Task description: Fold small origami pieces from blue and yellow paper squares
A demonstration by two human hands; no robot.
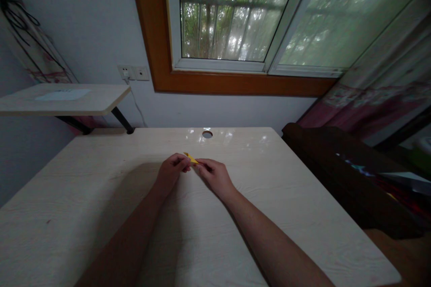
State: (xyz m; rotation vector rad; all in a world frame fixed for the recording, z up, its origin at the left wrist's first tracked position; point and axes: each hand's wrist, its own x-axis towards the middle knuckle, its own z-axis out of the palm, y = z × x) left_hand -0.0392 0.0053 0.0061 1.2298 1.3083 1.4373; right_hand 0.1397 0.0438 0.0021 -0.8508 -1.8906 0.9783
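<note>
Closely together, both curled hands (171,171) in a pinch on a small yellow piece (191,158).

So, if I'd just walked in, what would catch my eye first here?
Probably the bright window at the top, with green foliage behind bars and an orange-brown wooden frame around it. Next, the small yellow paper-like piece near the middle, held between the person's left grip and right grip over the pale wood-grain desk.
</note>
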